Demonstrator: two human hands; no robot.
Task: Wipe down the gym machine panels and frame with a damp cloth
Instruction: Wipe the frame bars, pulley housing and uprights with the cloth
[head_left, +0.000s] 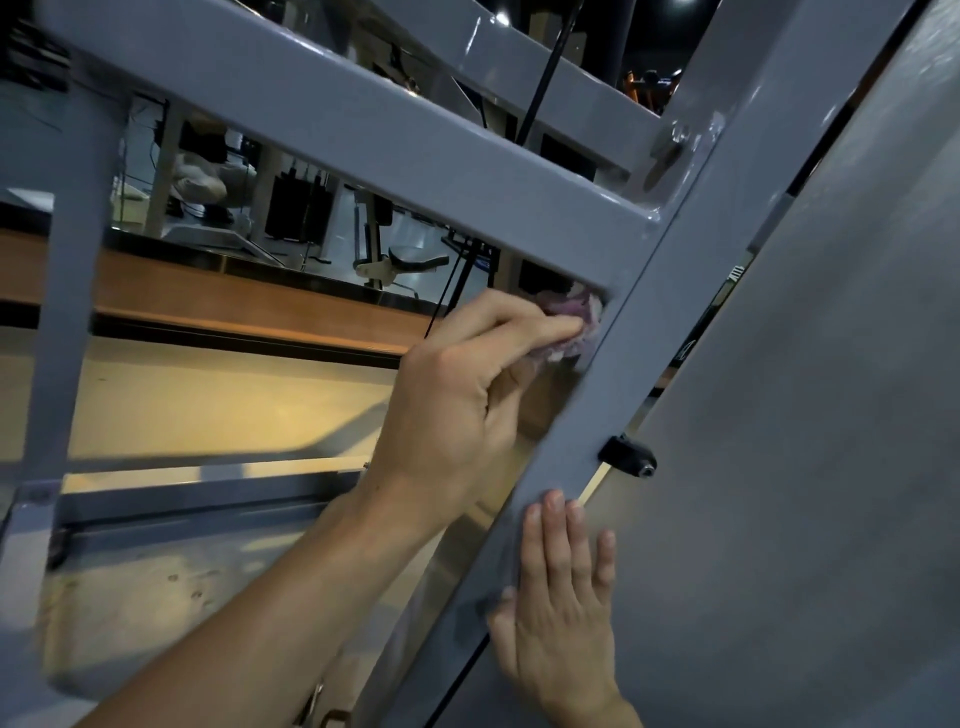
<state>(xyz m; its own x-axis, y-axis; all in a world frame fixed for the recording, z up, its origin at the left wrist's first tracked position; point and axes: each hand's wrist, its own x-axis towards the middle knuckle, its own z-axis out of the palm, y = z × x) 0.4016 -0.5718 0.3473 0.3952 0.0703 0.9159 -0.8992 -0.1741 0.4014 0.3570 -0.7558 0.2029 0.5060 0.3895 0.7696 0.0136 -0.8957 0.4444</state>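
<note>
Head view: I am wiping the frame.
Left hand: fingers are gripping the cloth in the crossbar corner.
Right hand: open, bracing the upright.
Next: likely working down the upright.

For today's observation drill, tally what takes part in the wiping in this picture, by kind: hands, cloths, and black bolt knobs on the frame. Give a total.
Hands: 2 (left hand, right hand)
Cloths: 1 (pinkish cloth)
Black bolt knobs: 1 (knob on the grey frame)
Total: 4
</note>
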